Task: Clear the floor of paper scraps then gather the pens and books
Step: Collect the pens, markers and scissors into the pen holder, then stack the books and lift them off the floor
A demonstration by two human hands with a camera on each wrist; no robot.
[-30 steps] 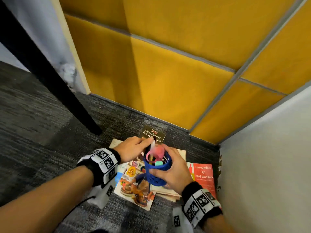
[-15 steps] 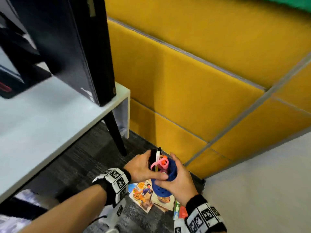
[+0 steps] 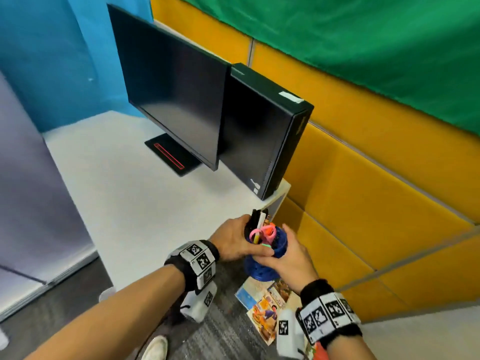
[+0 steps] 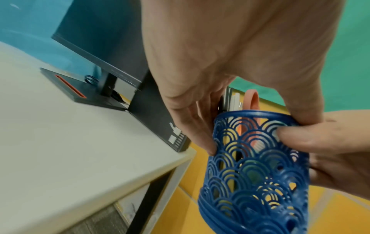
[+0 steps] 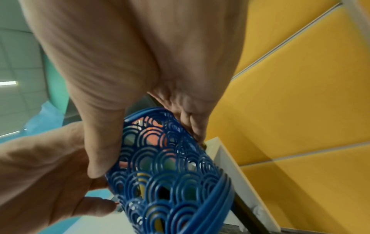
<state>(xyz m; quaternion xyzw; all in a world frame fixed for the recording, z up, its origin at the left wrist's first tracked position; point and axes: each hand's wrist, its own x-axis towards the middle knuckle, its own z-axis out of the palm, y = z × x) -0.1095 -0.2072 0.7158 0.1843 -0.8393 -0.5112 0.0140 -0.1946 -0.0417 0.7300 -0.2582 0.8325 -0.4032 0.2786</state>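
You hold the blue lattice pen holder point(image 3: 270, 258) in the air between both hands, just off the near corner of the white desk point(image 3: 135, 203) and above the grey carpet: your left hand point(image 3: 233, 241) wraps its fingers round the holder's left side with the thumb across the front, and your right hand point(image 3: 288, 258) curls round its right side, thumb pressed against the lattice. Pens point(image 3: 260, 224) and pink-handled scissors point(image 3: 265, 232) stick up out of it. The books point(image 3: 265, 305) lie on the floor below your right wrist, beside the yellow wall panel point(image 3: 363, 203), while a black monitor point(image 3: 171, 100) and a computer case point(image 3: 262, 131) stand on the desk.
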